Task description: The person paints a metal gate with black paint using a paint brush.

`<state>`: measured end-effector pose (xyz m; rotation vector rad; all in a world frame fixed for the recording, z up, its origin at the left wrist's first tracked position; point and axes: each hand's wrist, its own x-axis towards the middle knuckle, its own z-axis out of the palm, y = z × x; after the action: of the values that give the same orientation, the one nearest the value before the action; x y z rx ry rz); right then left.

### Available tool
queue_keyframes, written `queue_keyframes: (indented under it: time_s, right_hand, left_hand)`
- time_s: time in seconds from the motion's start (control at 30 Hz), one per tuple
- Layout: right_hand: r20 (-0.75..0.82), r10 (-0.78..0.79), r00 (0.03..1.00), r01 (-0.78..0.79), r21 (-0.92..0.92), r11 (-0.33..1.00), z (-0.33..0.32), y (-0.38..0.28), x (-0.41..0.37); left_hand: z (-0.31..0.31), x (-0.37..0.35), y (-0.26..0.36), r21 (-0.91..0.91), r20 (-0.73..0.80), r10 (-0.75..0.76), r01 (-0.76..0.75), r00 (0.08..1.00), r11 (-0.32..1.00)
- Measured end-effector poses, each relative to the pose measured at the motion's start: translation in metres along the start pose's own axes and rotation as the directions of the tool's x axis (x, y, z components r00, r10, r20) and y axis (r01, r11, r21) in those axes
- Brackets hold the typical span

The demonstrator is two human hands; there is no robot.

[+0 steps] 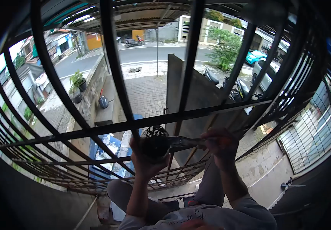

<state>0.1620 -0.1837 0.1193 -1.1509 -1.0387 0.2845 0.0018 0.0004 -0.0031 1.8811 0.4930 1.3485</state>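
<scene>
My left hand (148, 164) is wrapped around a small dark paint can (156, 145), its inside spattered with black. A paintbrush (182, 142) lies level across the gap between my hands, its bristle end at the can's rim. The fingers of my right hand (221, 143) are closed on the brush handle. Both hands are just below a black horizontal rail (142, 122) of the metal bar grille, and dark upright bars (117, 65) rise beyond it.
My legs (207, 180) are bent beneath my hands, high above the ground. Beyond the bars are a blue bin-like object (104, 147), a dark gate panel (178, 84), parked motorbikes (238, 90) and a road (146, 57). A wire-mesh panel (311, 130) stands at the right.
</scene>
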Motion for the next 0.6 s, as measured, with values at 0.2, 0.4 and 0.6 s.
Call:
queue_keyframes:
  time_s: [0.2,0.4,0.6]
  right_hand:
    - [0.056,-0.014,0.998,0.017,-0.046,0.999,0.002,0.011,0.001]
    - [0.064,0.033,0.997,-0.036,0.043,0.998,0.011,0.008,-0.001]
    - [0.016,0.07,0.997,-0.071,0.034,0.997,0.014,0.002,-0.004]
  left_hand:
    - [-0.005,0.002,0.002,0.085,0.006,0.033,-0.034,0.999,0.996]
    - [-0.004,0.006,0.019,-0.028,0.013,-0.035,0.035,0.999,0.999]
    - [-0.009,0.007,0.021,-0.011,0.042,-0.028,0.028,0.999,1.0]
